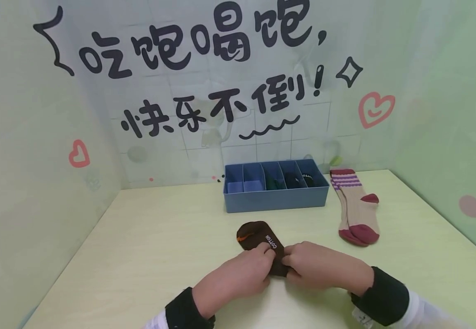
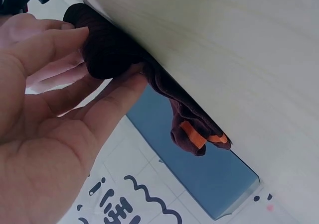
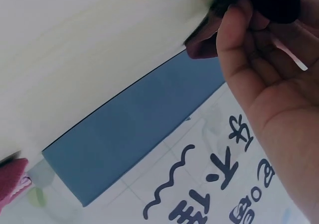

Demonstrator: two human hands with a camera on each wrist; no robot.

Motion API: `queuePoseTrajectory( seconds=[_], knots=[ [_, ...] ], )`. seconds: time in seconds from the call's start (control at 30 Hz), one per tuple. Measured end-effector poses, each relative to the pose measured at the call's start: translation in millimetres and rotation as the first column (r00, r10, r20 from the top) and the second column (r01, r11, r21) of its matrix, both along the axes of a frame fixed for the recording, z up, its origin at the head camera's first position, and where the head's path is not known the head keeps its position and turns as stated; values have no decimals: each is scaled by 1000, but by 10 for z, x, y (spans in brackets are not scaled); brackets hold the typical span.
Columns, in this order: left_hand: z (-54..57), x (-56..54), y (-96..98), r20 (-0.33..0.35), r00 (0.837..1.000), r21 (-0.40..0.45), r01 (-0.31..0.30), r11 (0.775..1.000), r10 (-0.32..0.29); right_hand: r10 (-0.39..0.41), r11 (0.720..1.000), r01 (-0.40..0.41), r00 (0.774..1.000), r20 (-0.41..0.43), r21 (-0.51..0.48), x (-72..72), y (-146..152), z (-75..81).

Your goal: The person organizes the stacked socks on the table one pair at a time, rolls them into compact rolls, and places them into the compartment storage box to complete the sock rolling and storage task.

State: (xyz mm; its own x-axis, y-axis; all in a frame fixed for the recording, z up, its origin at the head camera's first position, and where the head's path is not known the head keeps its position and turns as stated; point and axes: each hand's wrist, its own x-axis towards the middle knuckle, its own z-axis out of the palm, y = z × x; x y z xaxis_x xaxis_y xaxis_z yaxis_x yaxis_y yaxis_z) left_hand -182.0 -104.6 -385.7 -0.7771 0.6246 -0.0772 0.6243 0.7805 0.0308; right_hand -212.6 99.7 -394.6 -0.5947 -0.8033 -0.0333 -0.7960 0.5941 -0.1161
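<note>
Partly between both hands (image 1: 252, 268) (image 1: 309, 264) lie brown socks (image 1: 259, 234).

The place was booth-like, though whether in a home or a workplace could not be told: a pale table (image 1: 139, 237) was boxed in by printed walls (image 1: 439, 137) at nine, twelve and three o'clock, with Chinese lettering (image 1: 225, 27) at twelve.

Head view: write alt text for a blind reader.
A person's left hand and right hand grip brown socks on a table. Behind stands a blue box holding dark items at its right end; beige socks lie right of it. Chinese lettering marks the back wall.
</note>
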Motion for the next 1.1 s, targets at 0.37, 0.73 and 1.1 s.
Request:
queuePoseTrajectory(
  seconds=[0.37, 0.73, 1.1],
  knots=[
    [-14, -19, -20, -42, 998, -26, 43, 999, -44, -55, 993, 76, 975, 216, -91, -85, 61, 46],
    [-24, -10, -31, -129, 990, -91, 54, 994, -66, -36, 999, 39, 978, -206, 8, 81, -16, 80],
    [-58, -23, -25, -141, 988, -69, 58, 996, -67, 163, 969, 32, 658, -735, 243, 386, -169, -97]
  ],
)
